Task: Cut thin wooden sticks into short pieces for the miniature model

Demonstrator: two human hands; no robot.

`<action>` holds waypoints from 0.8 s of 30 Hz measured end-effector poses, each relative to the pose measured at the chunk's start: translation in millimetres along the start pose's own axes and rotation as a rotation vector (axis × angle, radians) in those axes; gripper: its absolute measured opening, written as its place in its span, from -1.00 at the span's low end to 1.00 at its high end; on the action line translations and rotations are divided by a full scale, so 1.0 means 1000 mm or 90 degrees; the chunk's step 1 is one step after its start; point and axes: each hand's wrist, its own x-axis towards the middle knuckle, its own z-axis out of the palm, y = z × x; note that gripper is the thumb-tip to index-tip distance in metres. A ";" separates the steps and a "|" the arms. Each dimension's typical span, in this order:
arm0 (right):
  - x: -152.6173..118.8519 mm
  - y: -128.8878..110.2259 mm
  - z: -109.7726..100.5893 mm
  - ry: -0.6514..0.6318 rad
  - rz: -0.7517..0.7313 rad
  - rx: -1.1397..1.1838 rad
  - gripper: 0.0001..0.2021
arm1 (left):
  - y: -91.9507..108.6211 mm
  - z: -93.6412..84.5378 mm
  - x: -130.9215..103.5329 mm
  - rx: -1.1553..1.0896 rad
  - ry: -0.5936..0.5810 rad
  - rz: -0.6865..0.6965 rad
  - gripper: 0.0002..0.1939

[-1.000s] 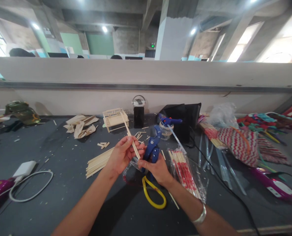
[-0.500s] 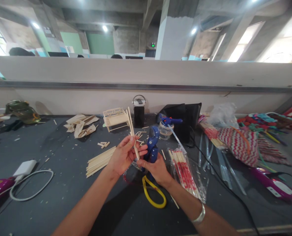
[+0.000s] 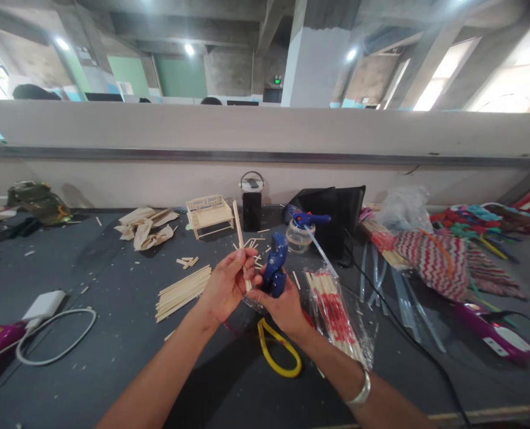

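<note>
A long pale wall (image 3: 265, 131) runs behind a big dark table (image 3: 68, 387). On the right side of the table lies a striped cloth (image 3: 419, 256), red, white and grey, with a black wire running on the near side of it. Nearer the middle is a clear packet (image 3: 336, 313) full of sticks with red on them, just beside the right arm. Crumpled brown paper (image 3: 146, 226) lies at the back on the left. Next to it stands a tiny wood bench (image 3: 211, 219), and a pile of sticks (image 3: 182, 293) lies flat in front of that.

The left hand (image 3: 229, 283) is partly closed, with its thumb and fingers pinching a thin wood stick (image 3: 240, 225). The stick tilts up and away, and I can't tell if it is one or two pressed together. The right hand (image 3: 283, 307) is curled around the handles of a blue cutter (image 3: 274, 268), which points up. The stick's low end is close by the right thumb, but I can't see if they touch.

Past the cutter, a blue glue gun (image 3: 309, 219) sits on a clear jar. A yellow loop (image 3: 287, 373) lies below the hands. Little wood bits (image 3: 188, 262) are scattered about.
</note>
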 end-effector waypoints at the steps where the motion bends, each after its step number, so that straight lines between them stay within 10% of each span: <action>1: 0.000 -0.002 0.000 0.004 0.003 0.000 -0.61 | 0.000 0.000 0.000 -0.001 0.000 -0.002 -0.84; 24: 0.000 0.010 -0.002 0.000 -0.039 -0.063 -0.62 | -0.006 -0.004 0.005 -0.029 0.015 0.007 -0.84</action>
